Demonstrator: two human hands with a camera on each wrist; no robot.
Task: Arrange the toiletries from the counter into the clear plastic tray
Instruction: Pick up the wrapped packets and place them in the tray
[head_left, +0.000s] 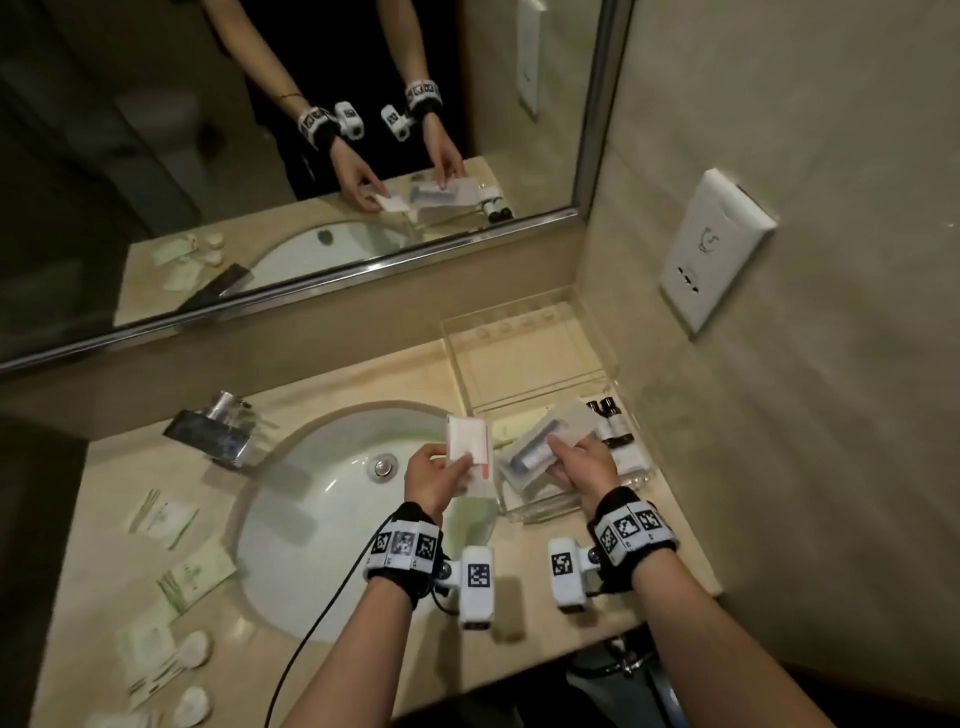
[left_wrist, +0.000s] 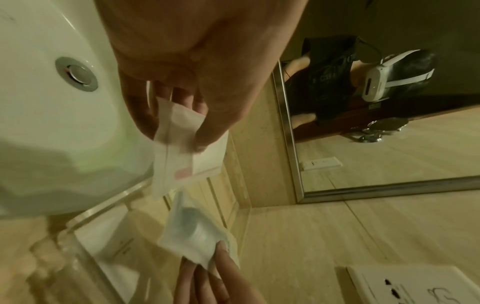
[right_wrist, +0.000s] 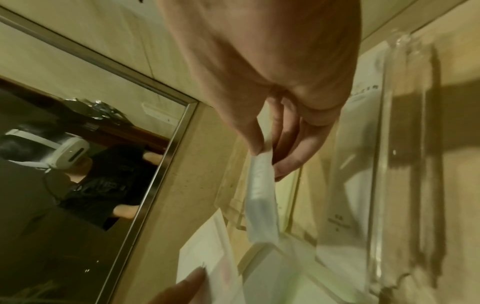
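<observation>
My left hand (head_left: 441, 470) pinches a white packet with a red mark (head_left: 470, 447) above the sink's right rim; the packet (left_wrist: 179, 148) shows between thumb and fingers (left_wrist: 202, 131). My right hand (head_left: 579, 460) pinches a translucent packet holding a grey-blue item (head_left: 540, 447) over the clear plastic tray (head_left: 524, 512); this packet (right_wrist: 261, 197) hangs edge-on from the fingertips (right_wrist: 284, 166). Two small dark-capped bottles (head_left: 610, 423) stand in the tray's right part. Flat white packets (right_wrist: 340, 207) lie on the tray floor.
A second clear tray (head_left: 524, 358) sits behind, against the mirror. The white sink (head_left: 322, 499) fills the middle, with the chrome tap (head_left: 215, 428) at its left. Several loose sachets and round soaps (head_left: 171, 613) lie on the left counter. A wall socket (head_left: 711, 249) is mounted at right.
</observation>
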